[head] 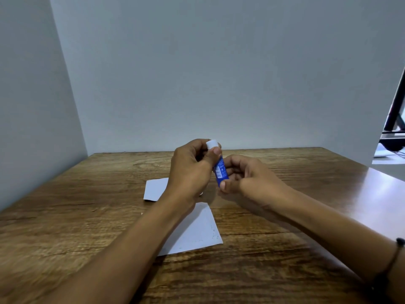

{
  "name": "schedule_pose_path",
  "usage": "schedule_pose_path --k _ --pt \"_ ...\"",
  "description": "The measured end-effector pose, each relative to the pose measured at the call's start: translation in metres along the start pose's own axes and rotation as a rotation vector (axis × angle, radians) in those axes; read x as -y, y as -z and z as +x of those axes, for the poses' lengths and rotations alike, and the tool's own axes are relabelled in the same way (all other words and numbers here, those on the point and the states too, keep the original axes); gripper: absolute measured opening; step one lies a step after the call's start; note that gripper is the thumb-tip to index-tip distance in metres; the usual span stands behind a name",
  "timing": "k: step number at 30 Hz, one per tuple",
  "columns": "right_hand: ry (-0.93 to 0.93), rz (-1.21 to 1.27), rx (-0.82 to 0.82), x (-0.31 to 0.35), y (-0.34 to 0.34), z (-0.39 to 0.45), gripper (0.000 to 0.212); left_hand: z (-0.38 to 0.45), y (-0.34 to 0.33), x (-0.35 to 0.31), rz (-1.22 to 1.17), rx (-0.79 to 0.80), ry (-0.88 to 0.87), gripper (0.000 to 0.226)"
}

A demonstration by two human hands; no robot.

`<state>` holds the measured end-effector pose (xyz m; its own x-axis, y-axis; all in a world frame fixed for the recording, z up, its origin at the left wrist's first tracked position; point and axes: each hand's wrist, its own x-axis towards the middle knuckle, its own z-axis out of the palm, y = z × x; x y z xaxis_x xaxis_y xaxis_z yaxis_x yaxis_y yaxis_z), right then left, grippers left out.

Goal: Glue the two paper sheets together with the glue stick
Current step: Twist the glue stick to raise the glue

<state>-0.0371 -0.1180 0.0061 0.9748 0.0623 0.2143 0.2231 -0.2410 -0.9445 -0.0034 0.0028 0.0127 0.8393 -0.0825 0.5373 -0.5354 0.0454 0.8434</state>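
A blue glue stick [221, 171] with a white cap [212, 147] is held upright above the wooden table [87, 216]. My left hand [192, 170] grips the cap end with fingers and thumb. My right hand [247, 178] holds the blue body from the right, thumb at its base. Two white paper sheets lie flat on the table below. The smaller sheet [155, 189] is farther back and partly hidden by my left hand. The larger sheet [197, 231] lies nearer, partly covered by my left forearm.
The table stands in a corner of pale grey walls [219, 73] at the back and left. A dark stand or frame [396, 119] shows past the wall's right edge. A dark band is on my right wrist [392, 262].
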Motion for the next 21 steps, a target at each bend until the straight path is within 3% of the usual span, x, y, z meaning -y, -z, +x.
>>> schedule_pose_path --k 5,12,17,21 --pt "-0.008 0.117 0.053 0.0004 0.0018 -0.0024 0.028 -0.0011 0.0 -0.0003 0.002 0.012 -0.009 0.019" --pt "0.028 -0.102 0.012 0.0004 -0.0019 -0.0031 0.03 -0.0015 -0.0008 -0.0006 -0.005 0.009 0.001 0.018" --pt "0.007 0.124 -0.015 -0.001 0.0017 0.0026 0.035 0.0006 0.0007 -0.0011 -0.002 0.001 -0.022 0.019" --pt "0.032 -0.037 0.031 -0.0048 0.0004 -0.0005 0.03 -0.0003 0.0025 0.0001 0.004 0.004 -0.012 0.017"
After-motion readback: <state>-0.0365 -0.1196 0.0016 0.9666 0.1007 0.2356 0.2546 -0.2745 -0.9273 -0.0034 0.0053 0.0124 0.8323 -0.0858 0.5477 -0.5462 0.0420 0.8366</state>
